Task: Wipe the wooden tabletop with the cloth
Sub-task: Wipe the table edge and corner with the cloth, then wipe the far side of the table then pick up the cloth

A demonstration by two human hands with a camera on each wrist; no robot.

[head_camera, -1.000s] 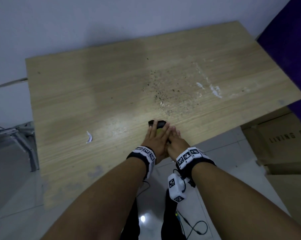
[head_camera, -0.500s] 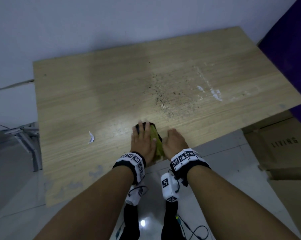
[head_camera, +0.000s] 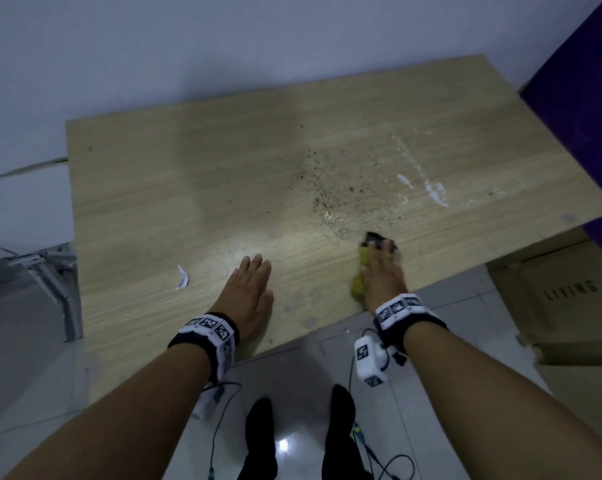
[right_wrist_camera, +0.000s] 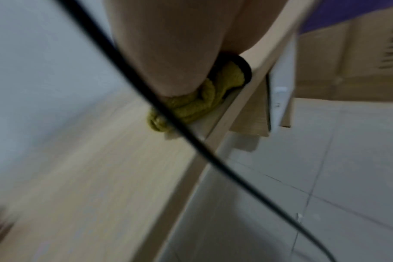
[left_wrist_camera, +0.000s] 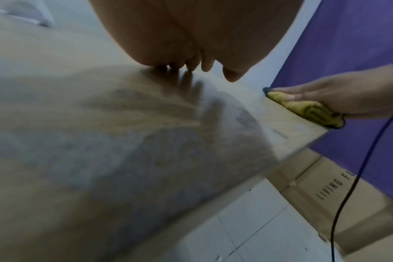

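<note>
The wooden tabletop (head_camera: 195, 188) carries a patch of dark crumbs (head_camera: 341, 199) and white smears (head_camera: 434, 194) on its right half. A bunched yellow-green cloth with a black edge (head_camera: 360, 275) (left_wrist_camera: 312, 110) (right_wrist_camera: 191, 104) lies near the table's front edge, just below the crumbs. My right hand (head_camera: 382, 271) presses flat on the cloth with straight fingers (left_wrist_camera: 303, 93). My left hand (head_camera: 249, 292) rests flat on the bare wood to the left, fingers straight and together, well apart from the cloth.
A small white paper scrap (head_camera: 182, 277) lies on the table left of my left hand. Cardboard boxes (head_camera: 566, 299) stand on the tiled floor at the right, beside a purple surface (head_camera: 576, 98). A black cable (right_wrist_camera: 146, 99) hangs from my right wrist. A wall runs behind the table.
Both hands were together on the cloth at the front middle. My right hand has slid the cloth to the right along the front edge; my left hand has let go and moved left onto bare wood.
</note>
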